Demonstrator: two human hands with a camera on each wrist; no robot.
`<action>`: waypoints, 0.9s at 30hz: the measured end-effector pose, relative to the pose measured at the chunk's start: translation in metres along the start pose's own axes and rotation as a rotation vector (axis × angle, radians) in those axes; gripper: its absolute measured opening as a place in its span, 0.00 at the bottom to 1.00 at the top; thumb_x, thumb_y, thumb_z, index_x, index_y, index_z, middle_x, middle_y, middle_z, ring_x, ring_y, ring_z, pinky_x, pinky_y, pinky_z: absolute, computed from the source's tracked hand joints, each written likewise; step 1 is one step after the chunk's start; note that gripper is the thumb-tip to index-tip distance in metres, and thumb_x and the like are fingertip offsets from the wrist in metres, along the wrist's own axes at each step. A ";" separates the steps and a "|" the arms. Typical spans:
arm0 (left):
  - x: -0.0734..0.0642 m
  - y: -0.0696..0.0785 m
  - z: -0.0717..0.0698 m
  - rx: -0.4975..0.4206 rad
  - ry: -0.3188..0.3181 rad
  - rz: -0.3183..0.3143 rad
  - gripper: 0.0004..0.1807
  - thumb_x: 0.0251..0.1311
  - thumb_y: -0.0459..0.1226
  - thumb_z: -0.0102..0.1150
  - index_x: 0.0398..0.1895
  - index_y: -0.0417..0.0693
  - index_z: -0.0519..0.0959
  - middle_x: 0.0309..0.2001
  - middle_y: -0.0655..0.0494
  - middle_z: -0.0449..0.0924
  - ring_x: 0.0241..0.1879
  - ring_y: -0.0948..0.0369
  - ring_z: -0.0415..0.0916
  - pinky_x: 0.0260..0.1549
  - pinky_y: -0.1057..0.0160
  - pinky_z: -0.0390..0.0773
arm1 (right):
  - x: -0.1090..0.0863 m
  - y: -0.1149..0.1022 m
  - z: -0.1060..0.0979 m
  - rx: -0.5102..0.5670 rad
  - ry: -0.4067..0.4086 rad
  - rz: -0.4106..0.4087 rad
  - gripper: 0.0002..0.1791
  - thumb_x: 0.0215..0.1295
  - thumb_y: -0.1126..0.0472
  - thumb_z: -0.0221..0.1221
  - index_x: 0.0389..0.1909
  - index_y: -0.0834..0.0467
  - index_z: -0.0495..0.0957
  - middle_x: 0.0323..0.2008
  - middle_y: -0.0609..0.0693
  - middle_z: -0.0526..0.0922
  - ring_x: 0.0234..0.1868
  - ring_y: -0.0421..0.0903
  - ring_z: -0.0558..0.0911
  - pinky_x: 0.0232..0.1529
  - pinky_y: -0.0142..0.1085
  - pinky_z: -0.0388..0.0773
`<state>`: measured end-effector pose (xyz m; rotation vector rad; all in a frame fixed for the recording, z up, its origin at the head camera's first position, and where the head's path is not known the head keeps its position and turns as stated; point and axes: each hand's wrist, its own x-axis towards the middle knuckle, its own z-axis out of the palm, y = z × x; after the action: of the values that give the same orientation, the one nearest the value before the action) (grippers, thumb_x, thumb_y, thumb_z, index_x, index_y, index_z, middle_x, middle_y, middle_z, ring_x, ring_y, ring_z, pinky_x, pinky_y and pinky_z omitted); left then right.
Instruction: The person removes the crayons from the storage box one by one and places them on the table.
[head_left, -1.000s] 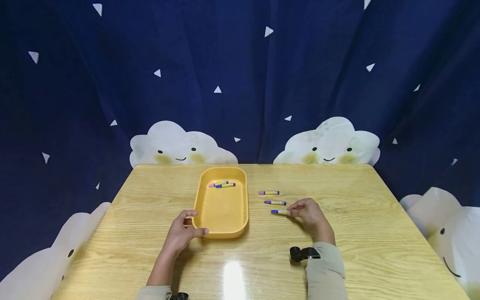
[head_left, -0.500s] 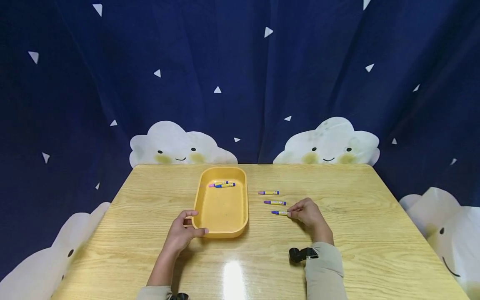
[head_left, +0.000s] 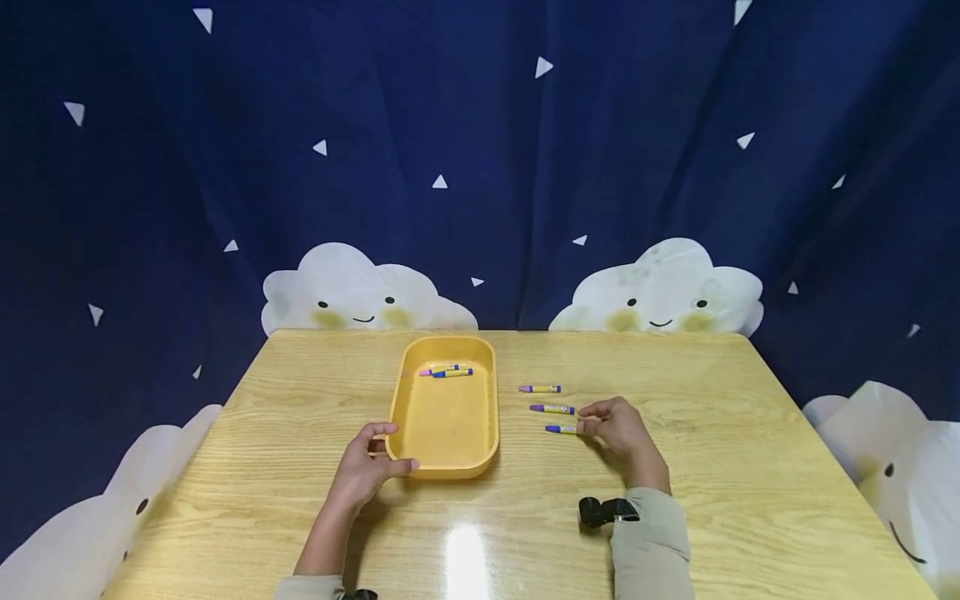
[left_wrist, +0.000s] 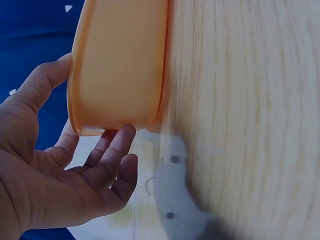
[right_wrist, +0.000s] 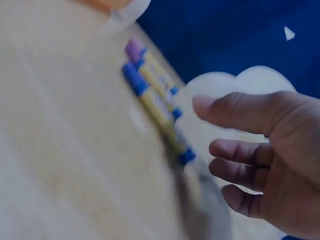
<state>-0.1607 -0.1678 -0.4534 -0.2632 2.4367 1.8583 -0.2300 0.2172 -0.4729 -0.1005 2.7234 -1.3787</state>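
My left hand [head_left: 363,471] grips the near left corner of a yellow plastic tray [head_left: 450,425]; in the left wrist view the thumb and fingers sit on the rim and outer wall of the tray [left_wrist: 120,60]. Inside lie a pink crayon [head_left: 437,370] and a blue crayon [head_left: 454,374]. Right of the tray, a lilac crayon [head_left: 539,389], a purple crayon [head_left: 552,409] and a blue-violet crayon [head_left: 559,429] lie in a row on the table. My right hand [head_left: 618,429] is at the blue-violet one's end; its fingers [right_wrist: 240,150] are apart from the crayon [right_wrist: 160,112] in the right wrist view.
The wooden table [head_left: 735,467] ends at the back against a dark blue curtain [head_left: 495,150] with white triangles and clouds. A black wrist camera [head_left: 600,511] juts from the right sleeve [head_left: 651,542].
The right hand, which pinched the blue-violet crayon's end, has let go of it, and the crayon has shifted slightly toward me. The left hand and tray stay in place.
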 end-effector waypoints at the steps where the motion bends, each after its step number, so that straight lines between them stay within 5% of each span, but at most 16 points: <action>1: 0.000 0.000 0.000 -0.002 0.000 0.000 0.37 0.33 0.32 0.77 0.52 0.39 0.71 0.44 0.41 0.64 0.41 0.51 0.61 0.30 0.60 0.68 | 0.001 -0.005 0.000 0.000 0.001 -0.007 0.11 0.57 0.66 0.63 0.41 0.65 0.82 0.43 0.58 0.80 0.43 0.53 0.76 0.44 0.47 0.72; 16: 0.001 0.000 -0.003 0.020 -0.007 -0.001 0.37 0.33 0.33 0.77 0.52 0.41 0.71 0.46 0.41 0.64 0.43 0.50 0.61 0.32 0.60 0.68 | 0.046 -0.098 0.032 0.108 -0.164 -0.216 0.18 0.61 0.61 0.60 0.50 0.67 0.77 0.45 0.60 0.79 0.38 0.48 0.79 0.40 0.41 0.76; 27: 0.001 -0.002 -0.002 -0.011 -0.006 0.010 0.37 0.33 0.32 0.77 0.52 0.40 0.71 0.45 0.41 0.64 0.42 0.50 0.61 0.30 0.60 0.68 | 0.076 -0.139 0.063 0.095 -0.251 -0.254 0.17 0.59 0.63 0.62 0.49 0.64 0.78 0.44 0.56 0.80 0.41 0.47 0.78 0.44 0.38 0.74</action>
<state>-0.1614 -0.1706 -0.4545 -0.2466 2.4292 1.8745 -0.2966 0.0772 -0.4019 -0.5885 2.4993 -1.4400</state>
